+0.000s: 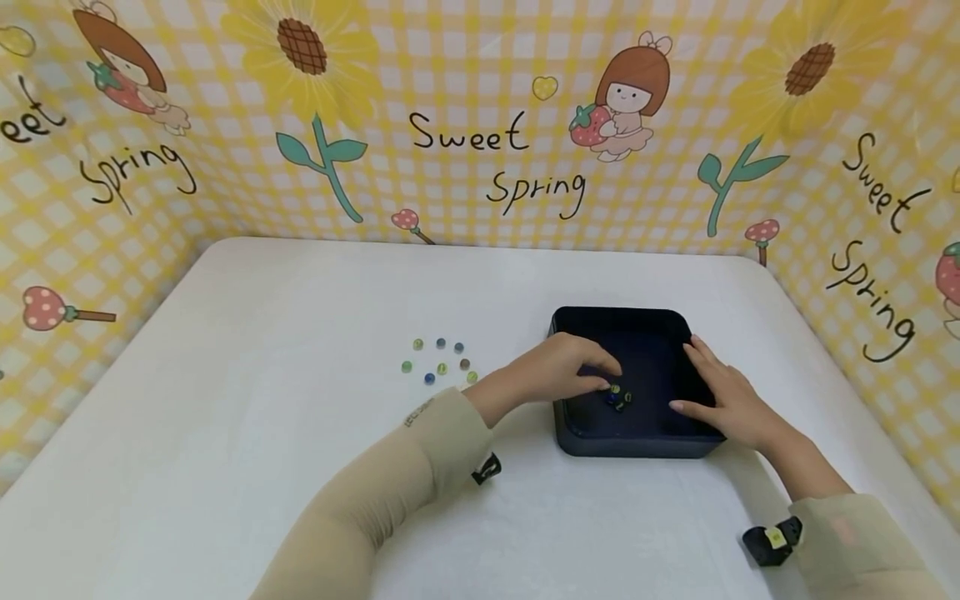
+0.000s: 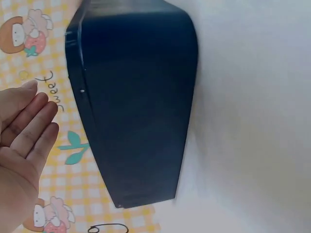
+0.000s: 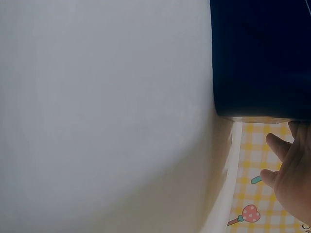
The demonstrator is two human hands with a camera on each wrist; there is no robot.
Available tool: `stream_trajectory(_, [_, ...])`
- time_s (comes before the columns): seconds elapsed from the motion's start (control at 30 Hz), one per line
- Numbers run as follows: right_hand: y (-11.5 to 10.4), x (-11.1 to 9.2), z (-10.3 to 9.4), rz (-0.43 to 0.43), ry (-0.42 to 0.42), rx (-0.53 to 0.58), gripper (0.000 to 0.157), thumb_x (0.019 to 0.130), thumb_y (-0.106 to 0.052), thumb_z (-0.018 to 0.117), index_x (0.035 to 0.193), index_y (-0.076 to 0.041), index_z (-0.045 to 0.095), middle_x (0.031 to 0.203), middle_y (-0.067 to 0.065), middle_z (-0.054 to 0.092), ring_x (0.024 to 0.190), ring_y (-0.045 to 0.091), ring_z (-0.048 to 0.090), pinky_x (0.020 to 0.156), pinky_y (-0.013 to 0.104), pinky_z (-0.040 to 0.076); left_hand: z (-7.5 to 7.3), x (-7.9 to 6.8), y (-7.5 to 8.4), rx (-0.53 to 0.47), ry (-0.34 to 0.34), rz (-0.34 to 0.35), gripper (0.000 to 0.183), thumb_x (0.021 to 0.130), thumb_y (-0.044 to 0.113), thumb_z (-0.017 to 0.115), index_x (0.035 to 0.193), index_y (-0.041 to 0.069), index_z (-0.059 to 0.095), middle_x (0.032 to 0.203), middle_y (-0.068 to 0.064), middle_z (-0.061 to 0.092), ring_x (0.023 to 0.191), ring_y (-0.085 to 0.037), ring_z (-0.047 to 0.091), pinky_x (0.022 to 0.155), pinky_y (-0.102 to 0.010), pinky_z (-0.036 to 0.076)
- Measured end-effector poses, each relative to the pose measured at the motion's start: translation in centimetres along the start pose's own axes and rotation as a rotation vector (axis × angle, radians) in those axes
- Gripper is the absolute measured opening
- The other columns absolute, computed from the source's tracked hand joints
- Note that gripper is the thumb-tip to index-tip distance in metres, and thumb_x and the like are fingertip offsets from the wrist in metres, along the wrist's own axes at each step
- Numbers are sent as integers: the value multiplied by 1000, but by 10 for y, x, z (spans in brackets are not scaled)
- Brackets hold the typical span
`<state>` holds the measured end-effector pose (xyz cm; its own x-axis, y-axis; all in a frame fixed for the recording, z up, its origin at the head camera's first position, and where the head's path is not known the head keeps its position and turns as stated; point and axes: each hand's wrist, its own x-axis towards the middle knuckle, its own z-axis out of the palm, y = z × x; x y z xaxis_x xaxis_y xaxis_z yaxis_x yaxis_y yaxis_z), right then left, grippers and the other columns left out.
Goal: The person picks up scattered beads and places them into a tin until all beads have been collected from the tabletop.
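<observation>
A dark, square, open-topped box [image 1: 633, 446] stands on the white table. My left hand [image 1: 558, 367] reaches over its left rim, thumb and index finger apart just above several small glass marbles [image 1: 618, 398] on the box floor. In the left wrist view, nothing shows between the loosely bent fingers of the left hand [image 2: 26, 131]. At the right side, my right hand [image 1: 731, 400] holds the box wall, thumb over the rim and fingers along the outside. The right wrist view shows spread fingers of the right hand [image 3: 296, 170] beside the box [image 3: 262, 58].
Several more marbles [image 1: 442, 368], green, blue and brownish, lie scattered on the table [image 1: 262, 350] left of the box. Black wrist devices [image 1: 772, 542] sit below both sleeves. A yellow checked cloth [image 1: 465, 67] with printed flowers stands around the table's back and sides.
</observation>
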<state>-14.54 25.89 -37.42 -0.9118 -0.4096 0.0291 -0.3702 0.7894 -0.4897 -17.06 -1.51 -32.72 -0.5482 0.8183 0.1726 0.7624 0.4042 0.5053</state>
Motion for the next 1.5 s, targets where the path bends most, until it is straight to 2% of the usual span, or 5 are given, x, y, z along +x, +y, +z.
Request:
stream_trajectory(0.27, [-1,0,0,2,-5,-6,82,83,-34,57,137,0,6,141,19,-2,125,40,4,94,60,5,-8,-38,1,-10,5,-18,24,82,17,60,105,11,62,104,3,59,98,-5,51,80,-13,39])
stream_trajectory(0.8, [-2,0,-1,5,-7,-3,81,83,-33,56,137,1,6,141,19,-2,125,41,5,94,60,3,-24,-89,-32,-39,104,-94,22,80,12,61,102,6,64,102,-2,61,98,-11,54,84,-21,40])
stream_trajectory(1.07, [-1,0,-1,5,-10,2,81,83,-34,56,138,0,6,142,18,-2,125,41,5,94,60,3,-42,-105,-42,-110,140,-212,22,80,12,62,102,8,63,103,0,60,87,-11,56,74,-31,47])
stream_trajectory(1.23, [0,0,0,2,-13,6,81,84,-33,56,138,0,5,142,17,-4,125,41,4,94,60,3,-49,-116,-53,-83,153,-255,21,80,12,61,101,9,64,101,0,61,94,-13,55,81,-33,44])
stream_trajectory(1.5, [0,0,-1,2,-12,4,81,84,-33,56,137,0,5,142,18,-4,125,42,4,94,60,2,-63,-135,-70,-44,212,-358,22,77,8,64,99,5,64,100,-4,62,95,-17,56,83,-33,44])
